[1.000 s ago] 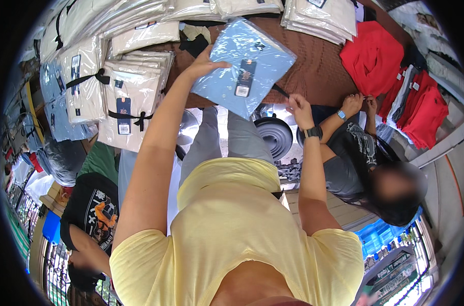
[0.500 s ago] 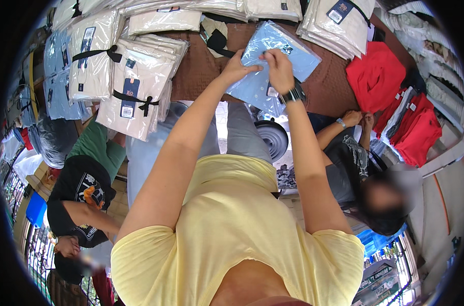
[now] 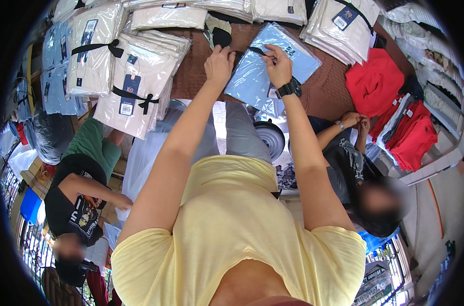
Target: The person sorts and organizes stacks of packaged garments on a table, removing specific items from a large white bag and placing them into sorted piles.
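A stack of light blue garments in clear plastic [image 3: 252, 84] lies on the brown cloth in front of me. Over it, my right hand [image 3: 279, 67] pinches a narrow black ribbon [image 3: 257, 50] between thumb and fingers. A dark wristband is on that wrist. Left of the blue stack, my left hand [image 3: 219, 66] has its fingers curled closed over the brown cloth. Its fingertips lie just below a black fabric piece [image 3: 221, 37]; what they grip, if anything, is hidden.
Cream garment packs [image 3: 132, 76] tied with black ribbon stand at left, more packs [image 3: 339, 25] at back right. Red garments [image 3: 375, 79] lie at right on the brown-covered table [image 3: 186, 71]. One person [image 3: 76, 191] is at my left, another [image 3: 346, 158] at my right.
My left hand has left the blue stack and moved left, toward the black fabric piece. My right hand stays over the stack, now with the black ribbon showing in its fingers.
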Available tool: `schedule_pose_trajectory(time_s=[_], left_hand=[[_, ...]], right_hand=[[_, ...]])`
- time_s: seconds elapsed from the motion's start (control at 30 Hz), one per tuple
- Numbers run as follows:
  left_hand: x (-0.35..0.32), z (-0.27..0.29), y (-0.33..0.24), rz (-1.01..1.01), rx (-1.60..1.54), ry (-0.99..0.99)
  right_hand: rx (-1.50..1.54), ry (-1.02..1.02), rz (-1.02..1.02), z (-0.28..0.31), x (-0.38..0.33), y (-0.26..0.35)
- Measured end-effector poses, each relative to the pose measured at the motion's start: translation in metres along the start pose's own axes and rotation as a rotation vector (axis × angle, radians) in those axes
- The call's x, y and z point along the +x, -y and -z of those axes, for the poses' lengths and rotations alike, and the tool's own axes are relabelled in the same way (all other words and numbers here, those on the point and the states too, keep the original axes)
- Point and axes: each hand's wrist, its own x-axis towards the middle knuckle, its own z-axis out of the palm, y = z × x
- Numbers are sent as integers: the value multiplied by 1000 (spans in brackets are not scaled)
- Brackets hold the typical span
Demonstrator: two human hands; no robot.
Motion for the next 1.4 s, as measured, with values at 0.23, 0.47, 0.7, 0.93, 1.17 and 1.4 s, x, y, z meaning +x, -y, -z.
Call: schedule_pose_trajectory(time_s=[0.23,0.47,0.7,0.93,1.17,1.4], left_hand=[[-4,-52,8,485,-1317,221],[-2,-48,-3,488,-1250,159],[5,-70,7,492,-1402,-1],[8,-56,13,520,-1613,51],[9,-56,-1,416,-1308,-65],[11,-59,0,455,-1365,-14]], right_hand=[[8,10,-22,8,-1,4],[67,58,124,-18,4,43],[-206,105,293,-67,47,2],[-466,397,412,-70,66,-1],[-837,598,262,-94,109,14],[-268,614,-354,-89,128,10]])
